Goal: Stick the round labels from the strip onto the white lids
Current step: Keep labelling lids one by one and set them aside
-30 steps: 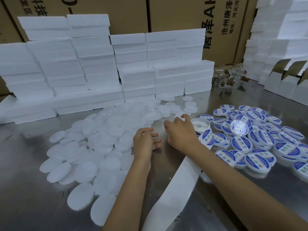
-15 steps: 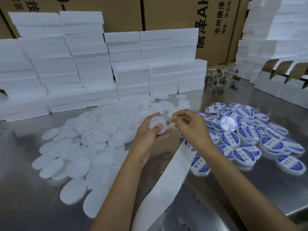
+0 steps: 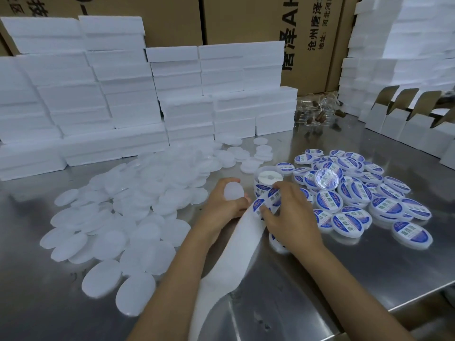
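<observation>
Nearest, the spent white backing of the strip (image 3: 222, 274) trails off the front edge of the steel table (image 3: 320, 274) and climbs between the forearms to the hands. The right hand (image 3: 289, 212) is curled over the strip's printed end, thumb and fingertips pinching at a blue label (image 3: 267, 198) as if peeling it; half a second ago that hand was raised beside the lid with nothing readable in its fingers, so it has dropped back to the strip for a sticker. The left hand (image 3: 225, 203) holds a bare lid (image 3: 233, 190) in curled fingers, tilted up toward the camera, much as it did half a second ago and a second after it lay low on the table with no lid showing. I judge one cycle is under way: lid picked, label being lifted, sticking not yet done. Just beyond the hands sits the roll (image 3: 269, 177) the strip feeds from. To the left spreads a big heap of plain lids (image 3: 138, 212), to the right the smaller pile of labelled lids (image 3: 357, 193), so most of the job looks left. Farthest back stand white foam blocks (image 3: 123, 94) and brown cartons (image 3: 246, 18).
</observation>
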{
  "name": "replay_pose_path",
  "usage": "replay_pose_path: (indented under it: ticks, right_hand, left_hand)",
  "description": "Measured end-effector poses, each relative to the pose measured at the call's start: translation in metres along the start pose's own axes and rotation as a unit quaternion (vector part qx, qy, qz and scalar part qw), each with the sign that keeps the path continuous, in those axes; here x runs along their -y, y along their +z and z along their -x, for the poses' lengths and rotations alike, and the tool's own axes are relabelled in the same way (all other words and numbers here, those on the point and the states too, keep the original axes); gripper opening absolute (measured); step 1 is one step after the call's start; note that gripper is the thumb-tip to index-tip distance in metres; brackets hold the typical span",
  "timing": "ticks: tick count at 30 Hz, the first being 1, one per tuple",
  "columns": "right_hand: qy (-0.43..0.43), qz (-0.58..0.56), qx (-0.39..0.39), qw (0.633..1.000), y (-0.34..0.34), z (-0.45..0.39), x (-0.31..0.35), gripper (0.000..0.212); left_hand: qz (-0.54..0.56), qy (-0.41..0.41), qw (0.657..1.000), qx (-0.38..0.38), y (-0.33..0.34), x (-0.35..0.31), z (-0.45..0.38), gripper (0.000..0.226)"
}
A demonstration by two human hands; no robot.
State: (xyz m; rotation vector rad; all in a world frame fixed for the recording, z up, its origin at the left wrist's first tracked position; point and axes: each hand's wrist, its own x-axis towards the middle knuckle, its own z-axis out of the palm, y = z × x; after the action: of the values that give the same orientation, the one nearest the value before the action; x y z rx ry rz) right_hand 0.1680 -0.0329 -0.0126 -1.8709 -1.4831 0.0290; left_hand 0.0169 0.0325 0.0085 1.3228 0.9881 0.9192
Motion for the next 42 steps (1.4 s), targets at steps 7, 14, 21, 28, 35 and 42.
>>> replay_pose_path:
  ticks: [7, 14, 21, 28, 35, 42]
  right_hand:
    - [-0.075, -0.013, 0.008, 0.997, 0.009, 0.010, 0.011, 0.045]
    - [-0.110, -0.013, -0.028, 0.993, 0.007, 0.010, 0.014, 0.039]
    - [-0.122, -0.059, -0.021, 0.991, 0.008, 0.008, 0.013, 0.029]
    - [-0.125, -0.044, -0.033, 0.991, 0.006, 0.010, 0.014, 0.022]
    - [-0.158, -0.015, -0.049, 0.986, 0.005, 0.013, 0.018, 0.020]
    - [-0.094, -0.097, -0.009, 0.991, 0.009, 0.011, 0.016, 0.021]
  left_hand:
    - [-0.001, 0.011, 0.999, -0.047, 0.000, 0.005, -0.001, 0.051]
    - [-0.024, -0.029, 0.999, -0.002, -0.003, 0.000, -0.004, 0.041]
    - [-0.087, -0.039, 0.995, 0.015, -0.003, -0.005, -0.010, 0.032]
    - [-0.012, -0.050, 0.997, 0.053, -0.006, -0.005, -0.011, 0.023]
    - [0.027, -0.060, 0.993, 0.096, -0.012, 0.003, -0.010, 0.042]
    - [0.076, -0.095, 0.992, 0.045, -0.010, 0.004, -0.007, 0.022]
